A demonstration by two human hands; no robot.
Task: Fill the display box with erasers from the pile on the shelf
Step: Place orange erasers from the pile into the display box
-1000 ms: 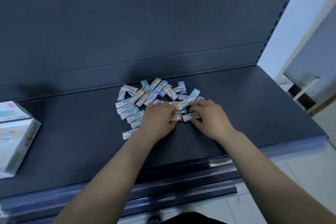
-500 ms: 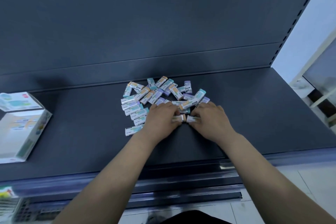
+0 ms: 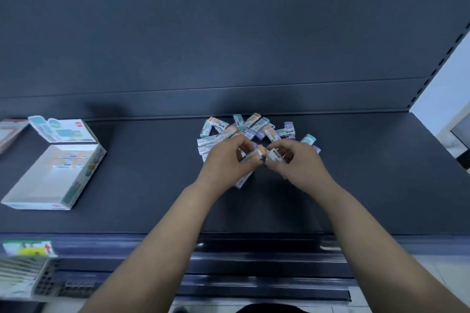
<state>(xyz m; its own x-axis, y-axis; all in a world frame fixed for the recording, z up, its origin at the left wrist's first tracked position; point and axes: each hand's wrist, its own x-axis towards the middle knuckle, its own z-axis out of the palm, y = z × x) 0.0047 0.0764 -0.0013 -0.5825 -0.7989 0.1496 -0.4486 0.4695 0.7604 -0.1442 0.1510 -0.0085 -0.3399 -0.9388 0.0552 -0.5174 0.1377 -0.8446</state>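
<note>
Dark grey shelf (image 3: 356,185) runs across the middle of the frame, with a dark back panel (image 3: 229,33) above it.

Pile of erasers (image 3: 256,126) sits at centre frame, close to the back edge of the shelf. Wrappers are white with orange, teal or purple ends; they lie jumbled and overlapping, at all angles.

Both hands are over the near edge of the pile, fingertips almost meeting. Left hand (image 3: 226,160) has its fingers curled round an orange-tipped eraser (image 3: 256,154), possibly more than one; the count is hidden by the fingers. Right hand (image 3: 297,162) pinches a white-wrapped eraser (image 3: 273,154) between thumb and fingers. The two held erasers are end to end, just beside each other. One purple-ended eraser (image 3: 241,181) shows below the left wrist, lying on the shelf.

Display box (image 3: 76,185) stands at left of frame, well apart from the pile, white, its lid (image 3: 63,129) folded back towards the panel. A few erasers (image 3: 67,161) lie inside at the far end; the rest of the box floor is bare.

Lower left: a yellow and green shelf label (image 3: 28,248), blurred, and below it some packaged goods too blurred to tell.
</note>
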